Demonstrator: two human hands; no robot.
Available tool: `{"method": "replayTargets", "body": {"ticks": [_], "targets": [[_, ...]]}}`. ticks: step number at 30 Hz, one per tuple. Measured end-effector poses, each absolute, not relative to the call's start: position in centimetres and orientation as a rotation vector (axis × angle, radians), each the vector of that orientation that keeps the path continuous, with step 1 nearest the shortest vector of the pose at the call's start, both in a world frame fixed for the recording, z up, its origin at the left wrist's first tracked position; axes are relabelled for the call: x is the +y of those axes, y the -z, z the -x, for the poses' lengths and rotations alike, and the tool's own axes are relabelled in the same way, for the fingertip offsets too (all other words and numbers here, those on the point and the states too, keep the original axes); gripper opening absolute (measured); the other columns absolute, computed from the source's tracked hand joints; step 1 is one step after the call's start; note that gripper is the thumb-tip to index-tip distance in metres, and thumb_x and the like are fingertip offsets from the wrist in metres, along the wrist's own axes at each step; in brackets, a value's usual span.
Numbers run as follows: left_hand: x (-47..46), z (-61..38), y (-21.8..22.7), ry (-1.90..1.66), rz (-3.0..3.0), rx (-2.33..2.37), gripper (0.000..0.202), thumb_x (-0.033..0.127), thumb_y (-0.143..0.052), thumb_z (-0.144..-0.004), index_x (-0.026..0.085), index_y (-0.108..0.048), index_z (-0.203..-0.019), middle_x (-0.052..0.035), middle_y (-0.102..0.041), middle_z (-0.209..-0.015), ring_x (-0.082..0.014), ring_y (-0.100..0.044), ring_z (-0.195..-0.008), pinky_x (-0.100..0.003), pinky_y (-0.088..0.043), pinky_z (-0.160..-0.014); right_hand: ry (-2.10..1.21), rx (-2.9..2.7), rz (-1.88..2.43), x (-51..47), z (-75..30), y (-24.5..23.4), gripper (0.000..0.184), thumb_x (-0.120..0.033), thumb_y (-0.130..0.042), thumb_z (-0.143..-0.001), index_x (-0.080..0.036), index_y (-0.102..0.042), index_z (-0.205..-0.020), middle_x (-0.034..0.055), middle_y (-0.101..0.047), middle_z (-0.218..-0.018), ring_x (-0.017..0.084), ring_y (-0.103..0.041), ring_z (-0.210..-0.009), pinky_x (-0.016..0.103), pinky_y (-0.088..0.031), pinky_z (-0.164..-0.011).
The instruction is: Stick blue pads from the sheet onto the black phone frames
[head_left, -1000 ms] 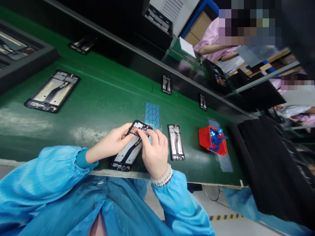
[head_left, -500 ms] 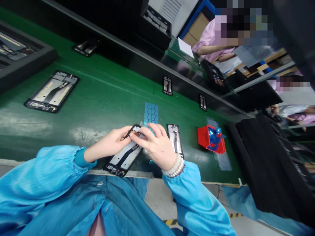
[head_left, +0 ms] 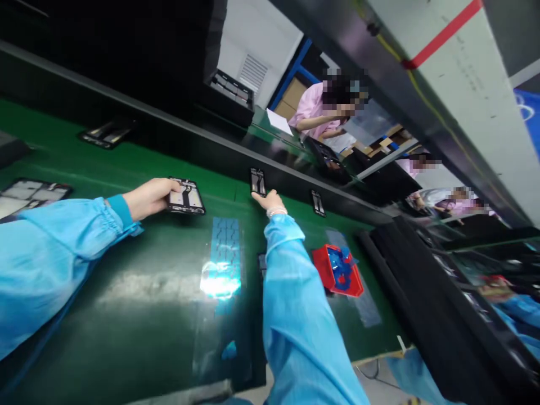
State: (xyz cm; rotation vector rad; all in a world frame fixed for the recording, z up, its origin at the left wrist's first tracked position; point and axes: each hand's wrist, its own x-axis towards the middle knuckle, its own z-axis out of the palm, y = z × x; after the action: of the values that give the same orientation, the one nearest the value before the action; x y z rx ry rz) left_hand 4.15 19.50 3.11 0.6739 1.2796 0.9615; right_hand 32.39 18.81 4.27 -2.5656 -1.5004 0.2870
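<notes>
My left hand (head_left: 148, 198) is stretched out over the green belt (head_left: 139, 292) and grips a black phone frame (head_left: 185, 197) by its near end. My right hand (head_left: 270, 201) reaches far across the belt to another phone frame (head_left: 257, 181) lying near the black rail; its fingers touch the frame's lower end, and I cannot see whether they close on it. A sheet of blue stickers (head_left: 225, 247) lies between my two arms, with glare on its near end. Both sleeves are blue.
A red bin (head_left: 335, 270) with blue scraps sits right of my right arm. More phone frames lie at the far left (head_left: 29, 194), near the back rail (head_left: 107, 134) and further right (head_left: 317, 202). A black rail (head_left: 211, 152) borders the belt. Other people sit beyond.
Both hands left the near edge. My left hand carried the phone frame forward over the belt; my right hand let go of it and reached to the far frame. The camera tilted up.
</notes>
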Motion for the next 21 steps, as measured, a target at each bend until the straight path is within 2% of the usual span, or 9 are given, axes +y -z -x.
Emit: {"method": "replayTargets", "body": {"ticks": [2,5,8,12,15,17,18,20,21], "targets": [[21.9,-5.9,-2.5,-0.984,-0.724,1.265,0.023,-0.009,-0.053,-0.060,0.011,-0.061,-0.070,-0.0033,-0.063,-0.055,-0.0171,-0.061,-0.045,-0.027,-0.053,-0.046,-0.275,-1.432,2.578,20.6,-31.8,-2.8,0.066,-0.050,-0.062,-0.075,-0.003,-0.047,-0.118,0.0274,-0.055,-0.122,0.034,-0.052,-0.117,0.043,-0.042,-0.095],[25.0,-8.7,-1.5,-1.031,-0.781,1.263,0.032,-0.009,-0.056,-0.058,0.012,-0.061,-0.082,-0.0029,-0.065,-0.063,-0.0207,-0.067,-0.061,-0.033,-0.057,-0.063,-0.268,-1.362,2.576,21.7,-31.7,-2.4,0.063,-0.041,-0.064,-0.073,-0.002,-0.045,-0.119,0.0285,-0.051,-0.126,0.034,-0.047,-0.122,0.043,-0.038,-0.099],[27.5,-11.0,-0.9,-1.103,-0.827,1.240,0.041,-0.007,-0.057,-0.061,0.013,-0.059,-0.097,-0.0055,-0.068,-0.078,-0.0239,-0.069,-0.082,-0.037,-0.055,-0.079,-0.345,-1.343,2.544,20.8,-33.1,-4.2,0.070,-0.045,-0.062,-0.071,-0.002,-0.044,-0.122,0.0260,-0.054,-0.123,0.033,-0.052,-0.117,0.041,-0.042,-0.096],[29.0,-11.9,-0.9,-1.141,-0.929,1.158,0.047,-0.003,-0.055,-0.063,0.013,-0.059,-0.107,-0.0078,-0.069,-0.100,-0.0249,-0.061,-0.107,-0.036,-0.047,-0.095,-0.485,-1.415,2.437,14.7,-33.8,-7.3,0.078,-0.058,-0.058,-0.069,-0.012,-0.040,-0.130,0.0137,-0.060,-0.117,0.024,-0.062,-0.102,0.034,-0.048,-0.087],[27.3,-10.6,-1.5,-1.134,-1.008,1.136,0.047,0.002,-0.057,-0.067,0.015,-0.059,-0.112,-0.0067,-0.063,-0.119,-0.0229,-0.049,-0.123,-0.032,-0.034,-0.107,-0.529,-1.591,2.238,7.7,-30.8,-8.3,0.077,-0.058,-0.059,-0.068,-0.017,-0.040,-0.130,0.0093,-0.063,-0.108,0.022,-0.063,-0.090,0.036,-0.050,-0.081],[24.2,-9.2,-2.0,-1.054,-1.035,1.125,0.036,0.013,-0.060,-0.074,0.013,-0.060,-0.110,-0.0103,-0.061,-0.122,-0.0266,-0.054,-0.118,-0.036,-0.038,-0.103,-0.413,-1.738,2.097,3.2,-27.2,-8.1,0.073,-0.050,-0.063,-0.067,-0.015,-0.043,-0.128,0.0111,-0.063,-0.107,0.025,-0.061,-0.095,0.041,-0.049,-0.085],[22.3,-8.3,-2.3,-0.990,-1.037,1.117,0.033,0.023,-0.060,-0.077,0.011,-0.061,-0.108,-0.0136,-0.062,-0.120,-0.0296,-0.060,-0.107,-0.041,-0.045,-0.095,-0.344,-1.806,2.036,1.2,-25.3,-7.8,0.071,-0.046,-0.064,-0.067,-0.014,-0.044,-0.127,0.0127,-0.062,-0.108,0.027,-0.059,-0.100,0.043,-0.048,-0.088],[18.2,-6.3,-2.8,-0.819,-1.104,1.109,0.042,0.034,-0.064,-0.076,0.014,-0.061,-0.113,-0.0136,-0.064,-0.118,-0.0292,-0.066,-0.094,-0.043,-0.052,-0.085,-0.291,-1.928,1.942,-1.9,-21.7,-6.9,0.068,-0.042,-0.065,-0.068,-0.011,-0.046,-0.125,0.0153,-0.060,-0.111,0.030,-0.055,-0.106,0.044,-0.047,-0.091],[16.3,-5.2,-3.0,-0.769,-1.200,1.127,0.050,0.029,-0.070,-0.071,0.017,-0.059,-0.118,-0.0117,-0.065,-0.116,-0.0263,-0.067,-0.091,-0.039,-0.053,-0.082,-0.316,-1.988,1.905,-3.1,-20.4,-6.4,0.068,-0.043,-0.065,-0.069,-0.010,-0.046,-0.126,0.0159,-0.060,-0.112,0.030,-0.055,-0.107,0.044,-0.047,-0.091]]}}
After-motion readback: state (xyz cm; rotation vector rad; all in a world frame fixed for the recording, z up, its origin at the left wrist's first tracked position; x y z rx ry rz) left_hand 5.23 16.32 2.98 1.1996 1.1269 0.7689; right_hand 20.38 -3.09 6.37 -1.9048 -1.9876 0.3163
